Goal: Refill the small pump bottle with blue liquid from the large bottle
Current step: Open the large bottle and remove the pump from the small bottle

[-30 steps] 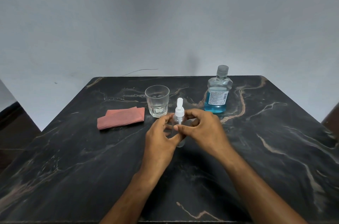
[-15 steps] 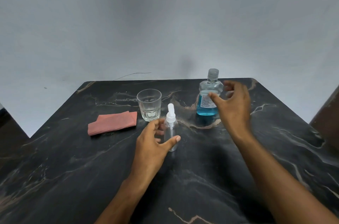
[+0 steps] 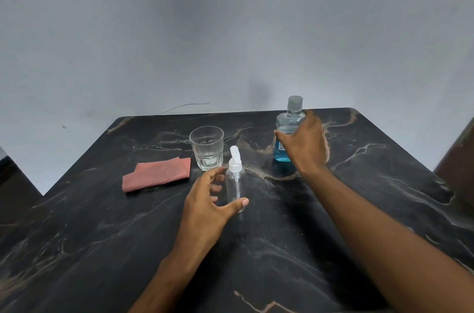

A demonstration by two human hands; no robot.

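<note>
Small pump bottle (image 3: 235, 182) stood empty, pump on, mid-table (image 3: 282, 248), left grip (image 3: 209, 206) loosely cupped around it, fingers apart. Right grip (image 3: 304, 146) wrapped capped large bottle (image 3: 288, 128). Risks: elbow nudging glass (image 3: 206, 148), spill missing narrow neck.

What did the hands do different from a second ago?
The right hand let go of the small pump bottle, reached back to the right and took hold of the large bottle of blue liquid. The left hand loosened, its fingers now spread beside the small bottle. The glass, the pink cloth and both bottles stayed where they stood, caps on.
</note>
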